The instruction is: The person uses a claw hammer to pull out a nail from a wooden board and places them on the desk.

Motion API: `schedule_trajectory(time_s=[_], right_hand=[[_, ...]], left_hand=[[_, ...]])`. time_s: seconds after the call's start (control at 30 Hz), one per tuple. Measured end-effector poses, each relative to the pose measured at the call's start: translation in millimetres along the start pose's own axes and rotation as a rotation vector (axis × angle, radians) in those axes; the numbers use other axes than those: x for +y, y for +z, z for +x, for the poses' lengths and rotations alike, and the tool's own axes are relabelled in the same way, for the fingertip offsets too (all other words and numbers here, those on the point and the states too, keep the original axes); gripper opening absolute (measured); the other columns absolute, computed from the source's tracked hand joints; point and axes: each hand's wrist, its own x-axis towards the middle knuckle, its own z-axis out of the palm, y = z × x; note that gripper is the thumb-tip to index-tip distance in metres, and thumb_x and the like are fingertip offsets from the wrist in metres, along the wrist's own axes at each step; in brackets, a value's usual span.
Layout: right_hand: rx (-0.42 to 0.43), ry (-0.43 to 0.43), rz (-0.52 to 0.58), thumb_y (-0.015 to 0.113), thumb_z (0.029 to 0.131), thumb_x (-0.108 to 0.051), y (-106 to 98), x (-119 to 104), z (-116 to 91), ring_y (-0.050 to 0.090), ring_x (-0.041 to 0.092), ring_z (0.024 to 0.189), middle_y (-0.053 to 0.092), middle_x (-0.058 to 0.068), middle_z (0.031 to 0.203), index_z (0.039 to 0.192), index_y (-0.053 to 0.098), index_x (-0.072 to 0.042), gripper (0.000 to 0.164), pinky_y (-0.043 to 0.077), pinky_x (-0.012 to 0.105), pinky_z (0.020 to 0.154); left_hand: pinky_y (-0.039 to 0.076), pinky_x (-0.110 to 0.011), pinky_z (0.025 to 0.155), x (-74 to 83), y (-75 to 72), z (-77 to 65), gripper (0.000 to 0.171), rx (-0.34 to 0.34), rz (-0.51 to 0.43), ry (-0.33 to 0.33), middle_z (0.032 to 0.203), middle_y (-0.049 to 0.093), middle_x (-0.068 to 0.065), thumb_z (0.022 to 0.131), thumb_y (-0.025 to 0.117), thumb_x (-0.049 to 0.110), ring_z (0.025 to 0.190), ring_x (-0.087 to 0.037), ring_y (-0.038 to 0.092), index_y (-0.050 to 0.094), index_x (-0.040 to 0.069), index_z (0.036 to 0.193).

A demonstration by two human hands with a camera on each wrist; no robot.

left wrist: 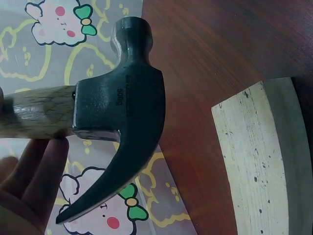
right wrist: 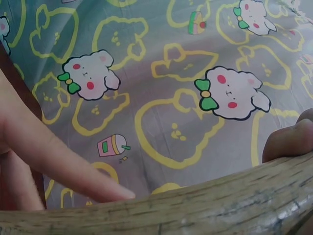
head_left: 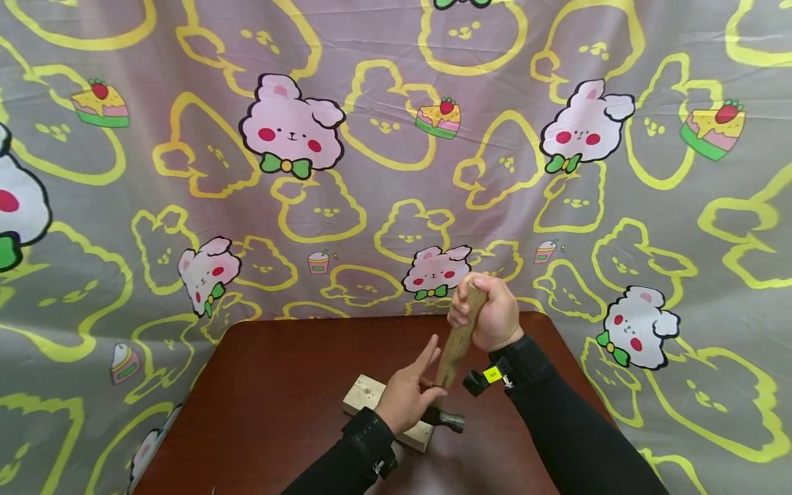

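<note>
A claw hammer [head_left: 456,354] with a wooden handle stands tilted, head low and handle rising away to the upper right. My right hand [head_left: 498,313] grips the handle near its end. Lower down, close to the metal head [left wrist: 127,98], my left hand [head_left: 405,399] holds the handle between thumb and fingers, its index finger stretched up along it. The claw curves down in the left wrist view, beside a pale wooden block [head_left: 365,393]. That block lies on the table, partly hidden by the left hand and hammer head. In the right wrist view a fingertip [right wrist: 122,195] touches the handle.
The dark reddish-brown table [head_left: 278,392] extends around the block. Behind and at its sides hangs a grey curtain [head_left: 383,185] printed with rabbits and cakes. A black strap with a small camera [head_left: 479,381] sits on the right wrist.
</note>
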Motion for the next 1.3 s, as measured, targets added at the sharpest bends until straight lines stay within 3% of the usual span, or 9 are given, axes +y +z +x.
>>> schedule_trajectory(time_s=[0.2,0.4,0.57,0.73,0.9,1.0,1.17,1.3], right_hand=[[0.013,0.006,-0.018,0.019,0.098,-0.015,3,-1,1,0.035,0.016,0.048,0.042,-0.003,0.057,0.073,0.056,-0.016,0.044,0.034,0.031,0.05],[0.044,0.014,-0.019,0.018,0.097,-0.014,5,0,0,0.037,0.015,0.048,0.043,-0.003,0.057,0.072,0.055,-0.016,0.045,0.037,0.03,0.051],[0.071,0.027,-0.008,0.018,0.099,-0.015,8,2,0,0.037,0.014,0.048,0.044,-0.004,0.056,0.072,0.055,-0.016,0.046,0.036,0.03,0.05],[0.053,0.041,0.023,0.017,0.098,-0.015,10,5,0,0.036,0.015,0.048,0.04,-0.002,0.056,0.071,0.054,-0.016,0.047,0.035,0.03,0.051],[0.037,0.056,0.033,0.018,0.099,-0.016,12,9,0,0.036,0.015,0.049,0.042,-0.003,0.056,0.071,0.054,-0.016,0.046,0.035,0.03,0.051],[0.023,0.089,0.033,0.018,0.1,-0.016,12,11,0,0.038,0.015,0.05,0.043,-0.004,0.057,0.072,0.054,-0.015,0.046,0.037,0.031,0.053],[-0.021,0.158,0.02,0.018,0.105,-0.02,12,12,4,0.048,0.017,0.055,0.047,-0.002,0.062,0.078,0.055,-0.014,0.046,0.044,0.034,0.061],[-0.024,0.19,-0.094,0.025,0.11,-0.027,13,8,10,0.062,0.022,0.067,0.057,0.003,0.071,0.085,0.058,-0.01,0.045,0.054,0.038,0.074]], left_hand=[[0.058,-0.022,0.072,0.1,3.2,0.8,0.081,0.035,0.095,0.031,0.11,0.078,-0.007,0.095,0.071,0.023,0.088,-0.013,0.074,0.026,0.029,0.161],[0.053,-0.021,0.066,1.9,6.2,-0.6,0.076,0.05,0.126,0.006,0.102,0.077,-0.002,0.095,0.071,0.024,0.08,-0.006,0.07,0.03,0.033,0.159],[0.043,-0.02,0.056,3.5,8.8,-0.7,0.065,0.08,0.214,0.004,0.093,0.074,0.002,0.094,0.07,0.029,0.065,-0.002,0.061,0.039,0.026,0.15],[0.033,-0.017,0.045,3.3,15.2,-1.3,0.052,0.14,0.391,0.106,0.074,0.067,0.001,0.093,0.071,0.032,0.051,-0.004,0.053,0.043,0.011,0.132],[0.027,-0.016,0.041,-0.5,21.0,-3.1,0.049,0.209,0.527,0.206,0.064,0.059,0.003,0.09,0.074,0.028,0.045,-0.006,0.048,0.044,0.005,0.121],[0.027,-0.016,0.04,-2.4,21.0,-4.8,0.047,0.192,0.527,0.221,0.063,0.058,0.003,0.089,0.073,0.026,0.045,-0.005,0.046,0.043,0.004,0.118],[0.023,-0.014,0.041,-2.9,13.3,-8.9,0.043,0.123,0.461,0.184,0.06,0.049,0.008,0.091,0.068,0.023,0.044,0.001,0.036,0.041,0.003,0.118],[0.023,-0.013,0.041,-4.2,5.6,-12.1,0.039,0.101,0.424,0.159,0.061,0.043,0.009,0.093,0.064,0.021,0.046,0.002,0.032,0.04,0.002,0.117]])
